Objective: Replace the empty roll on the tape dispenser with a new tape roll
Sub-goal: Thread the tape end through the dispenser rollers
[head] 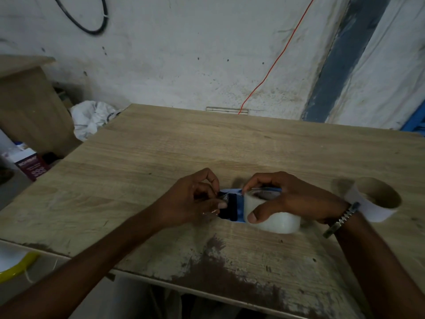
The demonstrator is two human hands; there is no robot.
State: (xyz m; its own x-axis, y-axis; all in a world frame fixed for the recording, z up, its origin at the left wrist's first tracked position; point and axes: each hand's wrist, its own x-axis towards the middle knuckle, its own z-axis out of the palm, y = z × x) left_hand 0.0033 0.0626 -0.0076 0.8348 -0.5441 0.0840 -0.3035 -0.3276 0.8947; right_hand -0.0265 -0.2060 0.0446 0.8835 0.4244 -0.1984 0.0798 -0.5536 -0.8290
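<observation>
- So we had both hands down on the pale wood-grain worktop (pixel 161 143), pretty much in the middle of it.
- Our right hand (pixel 285 196) was wrapped over the new clear, whitish tape roll (pixel 273 217); thumb pressed on the near face, fingers curled over the top, so that grip was closed around the roll.
- The roll sat on the blue-and-black tape dispenser (pixel 232 208), which lay flat on the worktop between our two hands. Most of the dispenser was hidden, only a blue strip and a dark part peeked out.
- Our left hand (pixel 195 199) was right at the dispenser's dark end, thumb and fingertips pressed together on a crinkly bit of clear tape (pixel 222 198). Honestly it was blurry there, so we couldn't tell exactly how much tape was pinched.
- The empty brown cardboard core (pixel 374 196), with a white strip of paper around the outside, lay on its side off to the right, near our right wrist and apart from the dispenser.
- A metal link watch strap (pixel 340 219) was on that right wrist.
- A big dark brown stain (pixel 230 265) ran across the near edge of the worktop.
</observation>
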